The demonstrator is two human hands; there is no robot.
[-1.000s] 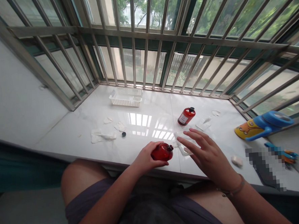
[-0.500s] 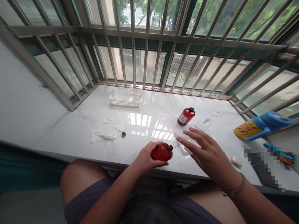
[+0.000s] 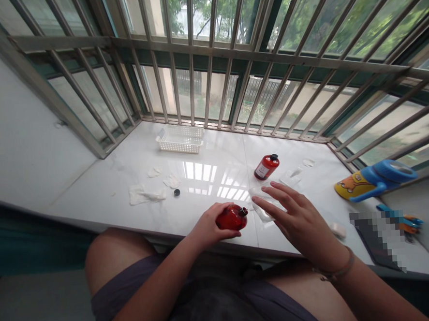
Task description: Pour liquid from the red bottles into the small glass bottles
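My left hand (image 3: 208, 227) is wrapped around a red see-through bottle (image 3: 232, 218) near the front edge of the white counter. The bottle's uncapped dark neck tilts toward the right. A small black cap (image 3: 177, 193) lies on the counter to the left of it. With fingers spread and nothing held, my right hand (image 3: 300, 218) hovers just right of the bottle. Under its fingertips is a clear plastic wrapper (image 3: 263, 211), partly covered by the hand. Behind it stands a second red bottle (image 3: 267, 167) with a white label and a black cap.
A white perforated basket (image 3: 180, 141) sits at the back by the barred window. Crumpled white tissue (image 3: 147, 194) lies at left. On the right are a blue and yellow flask (image 3: 375, 179), a small pale block (image 3: 338, 230) and a partly pixelated dark flat object (image 3: 376, 247).
Almost nothing differs. Both hands and the held bottle keep their places, and the view has shifted very slightly.
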